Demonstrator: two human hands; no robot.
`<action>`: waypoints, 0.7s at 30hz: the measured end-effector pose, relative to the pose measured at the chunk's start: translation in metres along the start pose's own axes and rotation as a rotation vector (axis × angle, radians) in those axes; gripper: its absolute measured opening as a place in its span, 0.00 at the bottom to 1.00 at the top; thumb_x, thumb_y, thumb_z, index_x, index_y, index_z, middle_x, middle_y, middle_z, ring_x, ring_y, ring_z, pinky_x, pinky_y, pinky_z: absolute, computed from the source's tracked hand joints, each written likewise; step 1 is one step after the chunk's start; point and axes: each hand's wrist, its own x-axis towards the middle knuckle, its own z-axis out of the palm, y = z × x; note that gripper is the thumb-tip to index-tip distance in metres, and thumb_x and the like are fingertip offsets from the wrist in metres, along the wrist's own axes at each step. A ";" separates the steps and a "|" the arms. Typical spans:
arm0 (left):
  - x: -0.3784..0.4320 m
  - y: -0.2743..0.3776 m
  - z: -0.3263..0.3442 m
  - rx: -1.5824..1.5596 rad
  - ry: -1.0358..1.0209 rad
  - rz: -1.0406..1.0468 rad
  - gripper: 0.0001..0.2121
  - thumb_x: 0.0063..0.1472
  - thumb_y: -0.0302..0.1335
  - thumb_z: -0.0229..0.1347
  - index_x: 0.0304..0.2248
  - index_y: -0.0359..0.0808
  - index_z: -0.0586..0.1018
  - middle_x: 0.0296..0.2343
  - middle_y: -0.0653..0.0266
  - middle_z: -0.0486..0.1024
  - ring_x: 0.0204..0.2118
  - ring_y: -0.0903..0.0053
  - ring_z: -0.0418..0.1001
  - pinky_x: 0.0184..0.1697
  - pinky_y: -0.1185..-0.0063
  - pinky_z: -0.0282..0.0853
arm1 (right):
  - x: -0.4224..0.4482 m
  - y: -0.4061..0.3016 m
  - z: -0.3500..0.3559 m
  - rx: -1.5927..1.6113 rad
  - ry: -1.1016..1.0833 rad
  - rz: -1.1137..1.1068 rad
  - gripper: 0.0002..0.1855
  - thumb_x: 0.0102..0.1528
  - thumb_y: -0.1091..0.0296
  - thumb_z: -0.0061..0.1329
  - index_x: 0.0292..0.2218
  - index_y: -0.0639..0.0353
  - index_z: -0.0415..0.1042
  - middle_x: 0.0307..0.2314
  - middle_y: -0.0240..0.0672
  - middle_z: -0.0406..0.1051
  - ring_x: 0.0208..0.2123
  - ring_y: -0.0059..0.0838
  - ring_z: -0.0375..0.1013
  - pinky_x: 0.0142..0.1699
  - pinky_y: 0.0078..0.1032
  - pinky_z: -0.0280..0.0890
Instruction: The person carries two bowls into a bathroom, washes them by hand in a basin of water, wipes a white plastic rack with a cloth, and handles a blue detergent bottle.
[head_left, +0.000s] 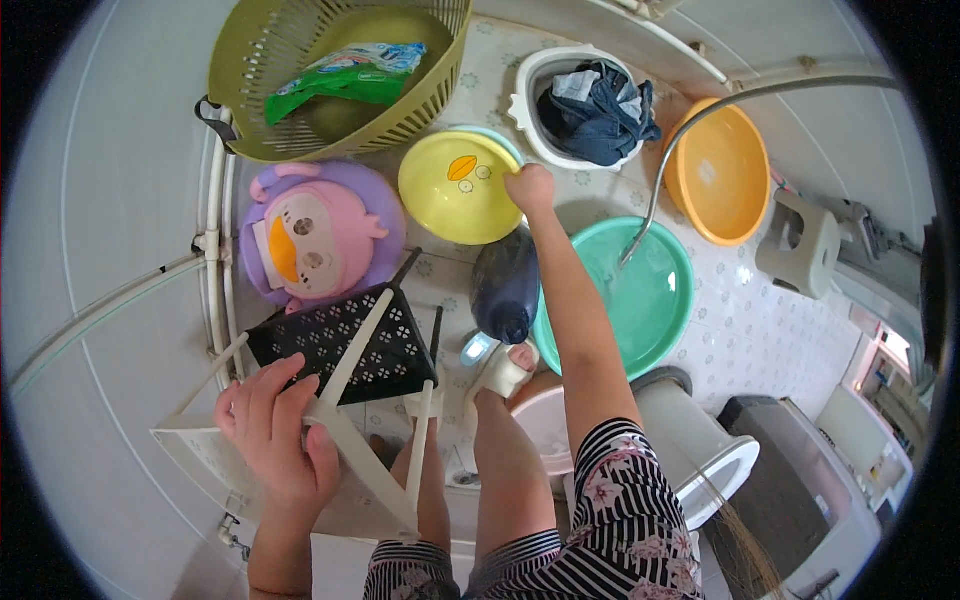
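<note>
My right hand (531, 191) grips the right rim of a yellow plastic basin (435, 199) with a duck-bill face printed inside. A light blue rim shows behind that basin. At lower left my left hand (279, 442) holds the edge of a tiered plastic rack (371, 469), with a white upper shelf, white posts and a black perforated tier (345, 345). Below the yellow basin a dark blue bottle (506, 289) stands close to my right arm. A green basin (652, 300) right of that arm contains water, and a metal shower hose (660, 172) runs down into it.
An olive laundry basket (247, 90) contains a green packet (352, 82). Dark denim clothing (600, 112) fills a white basin (525, 112). An orange basin (724, 176), a grey stool (802, 244), a pink-and-purple basin (330, 232), a pink basin (544, 431) and a toilet (690, 450) stand around.
</note>
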 end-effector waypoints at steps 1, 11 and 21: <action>0.001 0.003 -0.002 -0.006 -0.015 -0.006 0.11 0.51 0.28 0.41 0.32 0.33 0.71 0.37 0.57 0.70 0.40 0.65 0.65 0.49 0.67 0.49 | -0.006 -0.001 -0.011 0.051 -0.034 -0.001 0.17 0.41 0.61 0.49 0.29 0.67 0.71 0.24 0.50 0.71 0.29 0.47 0.71 0.37 0.37 0.66; -0.007 0.009 0.002 -0.057 0.030 0.034 0.10 0.52 0.28 0.42 0.33 0.34 0.71 0.35 0.60 0.70 0.39 0.67 0.65 0.47 0.69 0.49 | -0.206 0.159 -0.122 0.786 0.664 0.338 0.20 0.46 0.74 0.42 0.43 0.69 0.62 0.35 0.46 0.70 0.37 0.38 0.70 0.42 0.27 0.63; -0.028 0.012 -0.002 -0.234 0.046 -0.023 0.15 0.57 0.28 0.44 0.44 0.31 0.66 0.46 0.54 0.63 0.50 0.64 0.58 0.54 0.71 0.47 | -0.281 0.233 -0.066 0.069 0.790 0.421 0.32 0.50 0.81 0.36 0.56 0.63 0.46 0.52 0.52 0.53 0.53 0.46 0.55 0.54 0.32 0.53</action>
